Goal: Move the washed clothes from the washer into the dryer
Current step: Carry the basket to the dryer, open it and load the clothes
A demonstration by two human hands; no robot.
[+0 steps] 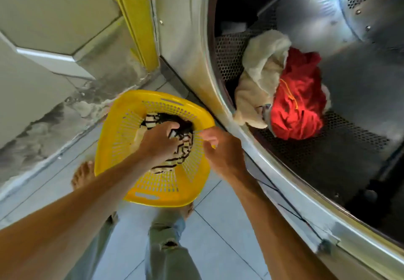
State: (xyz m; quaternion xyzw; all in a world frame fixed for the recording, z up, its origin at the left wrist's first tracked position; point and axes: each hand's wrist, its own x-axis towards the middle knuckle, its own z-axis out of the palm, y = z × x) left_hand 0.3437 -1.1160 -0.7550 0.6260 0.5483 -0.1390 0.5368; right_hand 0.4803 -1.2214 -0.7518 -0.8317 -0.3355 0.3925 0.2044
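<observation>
A yellow laundry basket (122,124) sits on the tiled floor beside the open dryer drum (360,65). A black-and-cream striped garment (184,150) lies inside the basket. My left hand (160,141) is down in the basket, fingers closed on that striped cloth. My right hand (220,149) hovers at the basket's right rim, fingers loosely curled, with nothing visible in them. Inside the drum lie a cream towel (260,65) and a red garment (299,96), bunched together near the door opening.
The dryer's metal door ring (251,148) curves along the right of the basket. A grey stained wall (43,109) and a yellow panel (135,13) stand on the left. My bare feet (82,173) and legs in grey trousers stand on the floor tiles (220,231).
</observation>
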